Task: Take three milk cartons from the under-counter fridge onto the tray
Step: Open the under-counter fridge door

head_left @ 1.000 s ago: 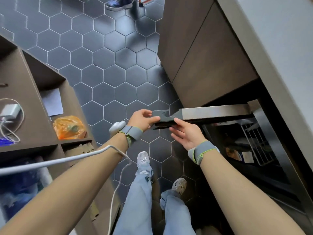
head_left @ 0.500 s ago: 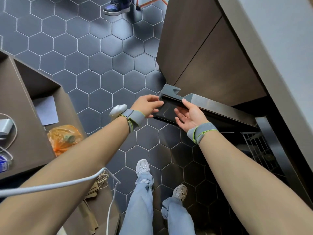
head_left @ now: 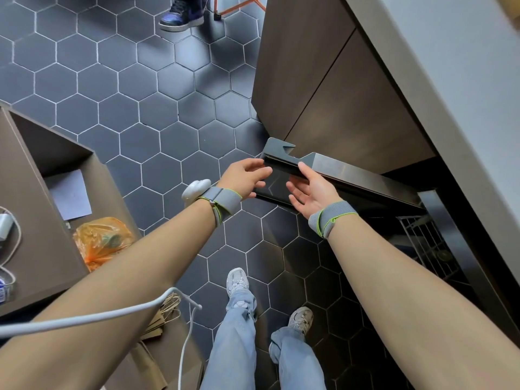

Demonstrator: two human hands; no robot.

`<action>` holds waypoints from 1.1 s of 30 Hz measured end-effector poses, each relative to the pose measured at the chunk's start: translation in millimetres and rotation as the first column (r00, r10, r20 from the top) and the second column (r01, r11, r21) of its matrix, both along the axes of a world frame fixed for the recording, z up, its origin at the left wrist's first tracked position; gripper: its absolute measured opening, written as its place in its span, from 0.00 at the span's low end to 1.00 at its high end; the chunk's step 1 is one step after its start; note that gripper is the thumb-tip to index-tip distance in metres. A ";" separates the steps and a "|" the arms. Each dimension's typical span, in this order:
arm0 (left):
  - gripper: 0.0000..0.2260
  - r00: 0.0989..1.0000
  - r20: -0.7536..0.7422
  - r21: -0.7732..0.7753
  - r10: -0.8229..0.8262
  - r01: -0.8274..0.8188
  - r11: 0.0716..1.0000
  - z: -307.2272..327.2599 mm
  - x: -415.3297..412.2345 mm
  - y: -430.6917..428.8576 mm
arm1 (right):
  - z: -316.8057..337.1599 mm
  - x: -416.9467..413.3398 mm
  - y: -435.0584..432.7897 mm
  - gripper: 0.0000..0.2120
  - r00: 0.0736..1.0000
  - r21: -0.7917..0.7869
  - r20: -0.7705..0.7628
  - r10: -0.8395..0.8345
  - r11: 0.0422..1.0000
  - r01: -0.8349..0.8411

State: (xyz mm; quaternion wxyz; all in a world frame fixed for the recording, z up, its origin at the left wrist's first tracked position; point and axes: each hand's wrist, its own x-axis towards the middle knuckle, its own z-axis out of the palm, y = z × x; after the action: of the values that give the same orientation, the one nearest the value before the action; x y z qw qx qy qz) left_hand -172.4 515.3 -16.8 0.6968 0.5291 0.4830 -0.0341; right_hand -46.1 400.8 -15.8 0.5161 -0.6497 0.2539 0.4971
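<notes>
Fridge door [head_left: 351, 175] sat right of frame centre, swung out from the under-counter fridge [head_left: 439, 249] at centre right. Long axis of its top edge ran from the notched free corner at centre frame down-right toward the hinge side; free end pointed up-left over the hex tile floor [head_left: 157, 88].

Left hand [head_left: 244, 177]: fingers loosely spread, tips at the door's free corner, not clamped on it. Right hand [head_left: 311, 190]: palm up and open, fingers extended against the door's inner face just below the top edge. Neither hand held anything.

Handling, my read: door is rigid, moderately heavy, and pivots on a hinge, so push or pull near the free corner for leverage. Smooth dark face looked slick; the top lip is the better purchase.

Milk cartons: none visible. Only a wire shelf [head_left: 425, 243] showed in the dark interior at lower right. Tray not in frame either. Likely cartons would be light-to-medium, slightly squashable, possibly damp; grab round the body.
</notes>
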 end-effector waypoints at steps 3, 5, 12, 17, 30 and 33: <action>0.20 1.000 0.004 0.011 0.025 -0.025 1.000 0.9 4.3 -5.2 | 1.4 1.0 -8.7 0.11 1.000 0.007 0.018 0.001 1.000 -0.001; 0.16 0.998 -0.019 0.033 0.065 -0.064 0.997 1.2 5.2 -9.7 | 2.5 1.0 -15.4 0.16 0.999 -0.001 0.031 0.031 1.000 -0.031; 0.07 0.999 0.039 0.133 -0.033 0.028 0.991 9.5 18.5 -55.8 | 7.2 2.2 -64.1 0.18 0.989 0.008 0.098 0.113 0.993 -0.114; 0.08 0.985 0.100 0.117 -0.144 0.132 0.984 11.3 39.5 -109.8 | 7.1 8.4 -118.5 0.15 0.989 0.012 0.144 0.043 0.999 -0.045; 0.08 0.968 0.106 0.139 -0.228 0.212 0.967 -55.8 81.8 -275.8 | -43.6 38.2 -279.5 0.08 0.953 -0.075 0.302 -0.030 0.996 0.055; 0.10 0.966 0.101 0.153 -0.237 0.220 0.963 -86.5 93.2 -307.5 | -71.0 49.6 -308.2 0.07 0.939 -0.080 0.341 -0.046 0.994 0.078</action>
State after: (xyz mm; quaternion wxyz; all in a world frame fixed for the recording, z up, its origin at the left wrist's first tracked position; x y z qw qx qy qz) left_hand -79.3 207.8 -103.3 0.6767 0.6302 0.3776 -0.0489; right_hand 3.5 92.7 -86.8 0.5369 -0.7402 0.2044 0.3495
